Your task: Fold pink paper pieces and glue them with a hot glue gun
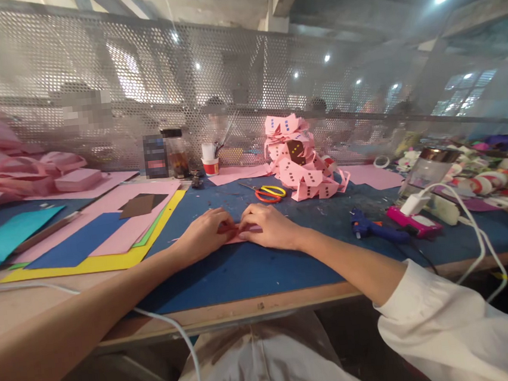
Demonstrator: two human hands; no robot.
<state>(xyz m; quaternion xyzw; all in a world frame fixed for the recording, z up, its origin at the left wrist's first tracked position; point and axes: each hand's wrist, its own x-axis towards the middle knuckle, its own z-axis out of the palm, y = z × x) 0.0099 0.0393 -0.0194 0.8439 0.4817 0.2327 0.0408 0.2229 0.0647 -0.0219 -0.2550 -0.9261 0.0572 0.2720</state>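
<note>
Close together on the blue mat [239, 276], both of my hands have their fingers curled around a small piece of pink paper [239, 236]. My left hand [206, 234] pinches it from the left, while my right hand [269, 225] grips its right part. Fingers cover most of the piece, so its full shape is hidden. Just beyond my hands lie scissors [270, 194] with yellow and orange handles. Behind them rises a stack of folded pink paper shapes [298, 162] with small dark squares on them.
Coloured sheets [79, 240] lie at the left, near a pink paper pile [4, 160]. To the right are a blue glue gun [377, 226], a pink device [412, 221] and white cables [477, 226]. A jar [179, 156] and red-white cup [211, 166] stand at the back.
</note>
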